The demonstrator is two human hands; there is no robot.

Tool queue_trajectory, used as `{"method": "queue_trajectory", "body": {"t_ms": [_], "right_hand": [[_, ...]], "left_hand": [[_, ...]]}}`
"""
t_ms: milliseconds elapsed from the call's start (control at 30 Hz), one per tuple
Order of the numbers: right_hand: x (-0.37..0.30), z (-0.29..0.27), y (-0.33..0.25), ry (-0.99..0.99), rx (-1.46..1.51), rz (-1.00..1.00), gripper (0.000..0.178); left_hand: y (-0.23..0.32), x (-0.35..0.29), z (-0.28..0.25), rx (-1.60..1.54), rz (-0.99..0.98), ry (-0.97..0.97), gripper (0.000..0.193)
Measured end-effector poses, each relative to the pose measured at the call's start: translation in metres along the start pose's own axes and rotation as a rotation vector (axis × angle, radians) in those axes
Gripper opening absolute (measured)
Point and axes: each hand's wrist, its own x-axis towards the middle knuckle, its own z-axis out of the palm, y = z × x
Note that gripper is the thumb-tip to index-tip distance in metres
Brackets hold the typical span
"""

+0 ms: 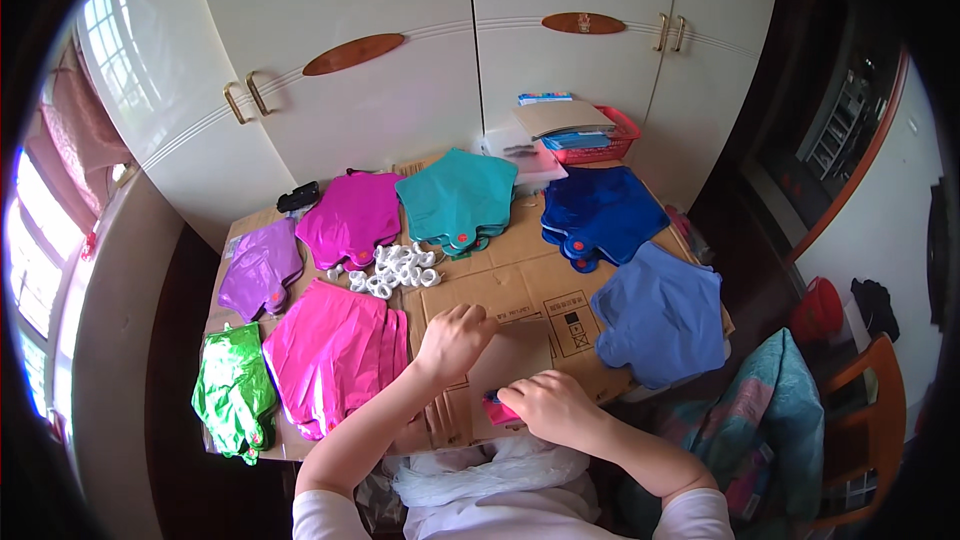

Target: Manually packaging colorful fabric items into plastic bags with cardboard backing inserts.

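My left hand (455,338) rests curled on a brown cardboard piece (520,352) lying on the flattened cardboard (520,285) that covers the table. My right hand (550,405) is closed on a small pink and red object (497,409) at the near edge of that piece. A cluster of small white plastic rings (395,270) lies just beyond my left hand. A stack of hot pink foil balloons (330,350) sits to the left of my left forearm.
Flat foil balloon stacks ring the cardboard: green (235,390), purple (260,268), magenta (352,218), teal (458,198), dark blue (600,212), light blue (660,315). A red basket (625,135) with papers stands by white cupboard doors (400,60). A wooden chair (865,400) is at right.
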Motion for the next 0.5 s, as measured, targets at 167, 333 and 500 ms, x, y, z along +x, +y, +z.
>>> {"method": "queue_trajectory", "body": {"t_ms": [167,333,500], "right_hand": [[-0.002,0.004,0.007,-0.019,0.068,0.037,0.005],[-0.007,0.008,0.007,0.007,0.066,0.042,0.007],[-0.009,0.005,0.007,-0.068,0.103,0.078,0.015]], "left_hand": [[0.006,0.019,-0.004,-0.059,-0.068,-0.162,0.013],[0.012,0.012,-0.001,0.016,0.074,-0.127,0.015],[0.025,0.003,0.003,0.202,0.194,-0.103,0.028]]}}
